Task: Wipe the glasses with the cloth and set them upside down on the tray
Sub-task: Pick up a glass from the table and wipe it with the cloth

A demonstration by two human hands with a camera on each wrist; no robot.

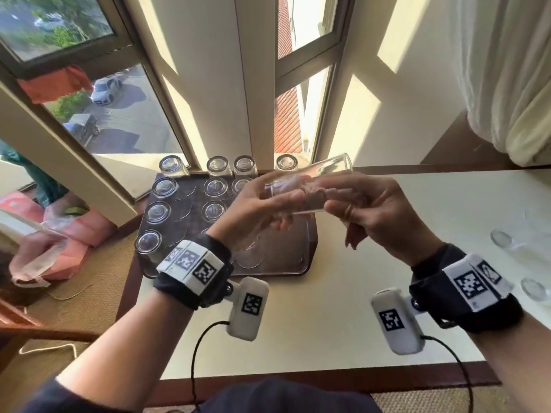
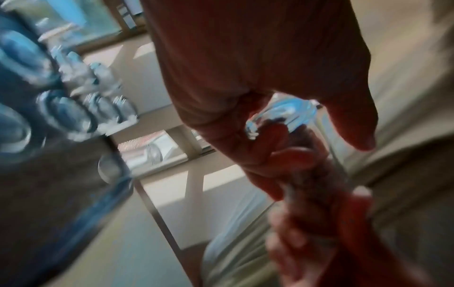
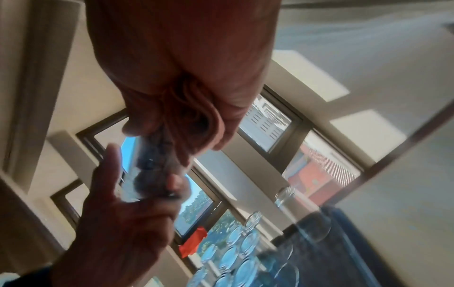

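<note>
I hold a clear glass (image 1: 310, 175) on its side in the air above the dark tray (image 1: 298, 272). My left hand (image 1: 268, 205) grips its base end, fingers curled round the wall. My right hand (image 1: 354, 201) pinches a brown cloth (image 1: 316, 194) that is stuffed inside the glass through its mouth. In the left wrist view the left hand (image 2: 245, 77) wraps the glass (image 2: 294, 110), with the cloth (image 2: 307, 174) running to the right hand's fingers (image 2: 319, 233). The right wrist view shows the right hand (image 3: 184, 58) on the cloth (image 3: 152, 161).
Several glasses (image 1: 162, 187) stand upside down in rows on the tray's left and far side. Two more glasses (image 1: 504, 239) sit on the cream table (image 1: 328, 323) at the right. Windows and a curtain (image 1: 507, 84) lie beyond; pink bags (image 1: 68, 234) are on the floor left.
</note>
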